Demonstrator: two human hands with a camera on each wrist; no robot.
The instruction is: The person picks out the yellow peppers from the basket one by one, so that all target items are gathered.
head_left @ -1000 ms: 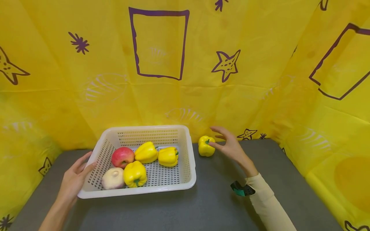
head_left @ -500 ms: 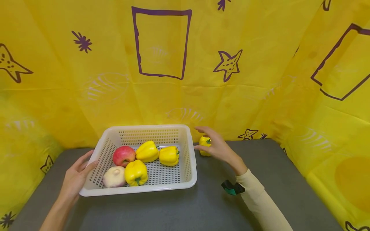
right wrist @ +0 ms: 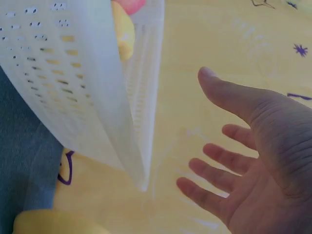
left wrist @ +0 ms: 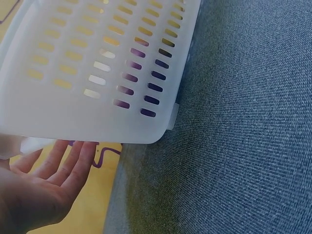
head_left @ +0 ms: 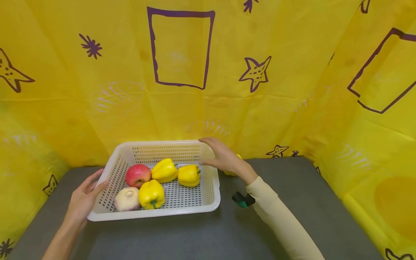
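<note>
A white plastic basket [head_left: 182, 210] stands on the table, with a red apple [head_left: 138, 175], a white-and-purple turnip [head_left: 127, 199] and three yellow bell peppers [head_left: 151, 194] inside. My left hand [head_left: 82, 199] grips the basket's left rim, thumb over the edge and fingers along the outside; the left wrist view shows its fingers [left wrist: 73, 163] beyond the rim. Above the basket's right end hovers my right hand [head_left: 224, 157], fingers spread and holding nothing, apart from the rim in the right wrist view. Another yellow bell pepper [head_left: 230, 172] lies right of the basket, mostly hidden behind my right hand and wrist.
The grey tabletop [head_left: 182, 240] extends in front of the basket and to its right. A yellow cloth [head_left: 182, 115] with purple drawings hangs close behind the basket and at both sides. A dark band [head_left: 243, 199] sits at my right wrist.
My right hand has moved left, from beside the loose yellow bell pepper to above the basket's right end, bringing nothing along. The pepper has stayed put; my left hand and the basket keep their places.
</note>
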